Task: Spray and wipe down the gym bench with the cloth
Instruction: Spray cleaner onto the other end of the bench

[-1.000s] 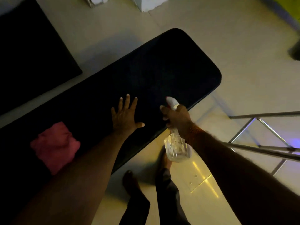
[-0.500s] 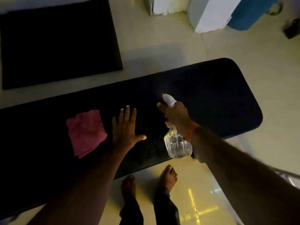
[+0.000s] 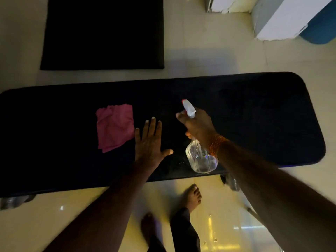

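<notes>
Two hands work over a black padded counter (image 3: 254, 115): the right hand (image 3: 197, 125) grips a clear spray bottle (image 3: 201, 157) by its neck, white nozzle aimed across the padding. The left hand (image 3: 150, 140) lies flat with fingers spread wide, just beside a pink cloth (image 3: 114, 127) lying crumpled on the counter's middle.

left hand (image 3: 150, 140) flat on black bench (image 3: 254, 113), pink cloth (image 3: 115, 127) beside, right hand (image 3: 197, 125) gripping spray bottle (image 3: 200, 157)
</notes>
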The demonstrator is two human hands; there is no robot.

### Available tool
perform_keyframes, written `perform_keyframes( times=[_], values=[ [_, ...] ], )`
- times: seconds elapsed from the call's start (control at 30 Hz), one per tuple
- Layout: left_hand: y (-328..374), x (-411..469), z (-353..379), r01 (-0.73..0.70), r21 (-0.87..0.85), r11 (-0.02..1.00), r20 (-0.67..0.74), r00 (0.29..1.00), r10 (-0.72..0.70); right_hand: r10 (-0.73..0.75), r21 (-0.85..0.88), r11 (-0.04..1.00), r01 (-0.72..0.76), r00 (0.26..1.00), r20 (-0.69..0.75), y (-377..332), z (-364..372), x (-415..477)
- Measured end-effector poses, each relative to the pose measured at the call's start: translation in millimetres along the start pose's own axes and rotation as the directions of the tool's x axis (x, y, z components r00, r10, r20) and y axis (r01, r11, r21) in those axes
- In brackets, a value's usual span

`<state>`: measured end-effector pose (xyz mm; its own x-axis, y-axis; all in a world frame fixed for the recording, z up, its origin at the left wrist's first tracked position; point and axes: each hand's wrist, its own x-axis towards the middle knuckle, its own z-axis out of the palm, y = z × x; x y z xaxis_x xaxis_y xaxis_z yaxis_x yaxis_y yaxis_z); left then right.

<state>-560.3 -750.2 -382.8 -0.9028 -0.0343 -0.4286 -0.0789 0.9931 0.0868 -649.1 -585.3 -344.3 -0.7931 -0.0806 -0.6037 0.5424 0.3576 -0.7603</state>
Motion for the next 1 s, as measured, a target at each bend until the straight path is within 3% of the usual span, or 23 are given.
perform_keyframes(
  times=[0.1,0.33,0.5,0.67,0.73,0.9,1.0],
  values=[
    [-1.7,-7.0,5.2,-0.005,0.004,1.000,-0.024,1.000,0.005,0.081,0.003,0.997,-0.081,0.997,0.003,14.2,4.9,-11.8],
    [-15.0,-44.3,11.9,-0.015,0.027,1.000,-0.018,1.000,0.015,0.083,-0.008,0.996,-0.083,0.995,-0.049,57.2,12.7,-69.6],
    [-26.6,-61.8,12.9,-0.038,0.015,0.999,0.028,0.999,0.038,0.042,-0.058,0.998,-0.039,0.997,0.061,89.8,26.0,-108.5],
    [-38.5,-72.1,16.2,-0.053,0.008,0.999,0.040,0.998,0.053,0.046,-0.076,0.996,-0.041,0.997,0.066,108.5,41.2,-135.5],
    [-42.9,-74.5,16.4,-0.054,0.016,0.998,0.047,0.997,0.054,0.075,-0.063,0.995,-0.071,0.995,0.066,106.9,49.1,-139.6],
    [-58.0,-80.1,16.0,-0.049,0.030,0.998,0.022,0.999,0.048,-0.017,-0.037,0.999,0.020,0.997,0.075,77.1,63.4,-122.2],
    [-65.9,-76.3,14.7,-0.063,0.009,0.998,0.022,0.998,0.062,0.011,-0.028,1.000,-0.011,1.000,0.002,50.6,71.5,-101.0]
  ],
)
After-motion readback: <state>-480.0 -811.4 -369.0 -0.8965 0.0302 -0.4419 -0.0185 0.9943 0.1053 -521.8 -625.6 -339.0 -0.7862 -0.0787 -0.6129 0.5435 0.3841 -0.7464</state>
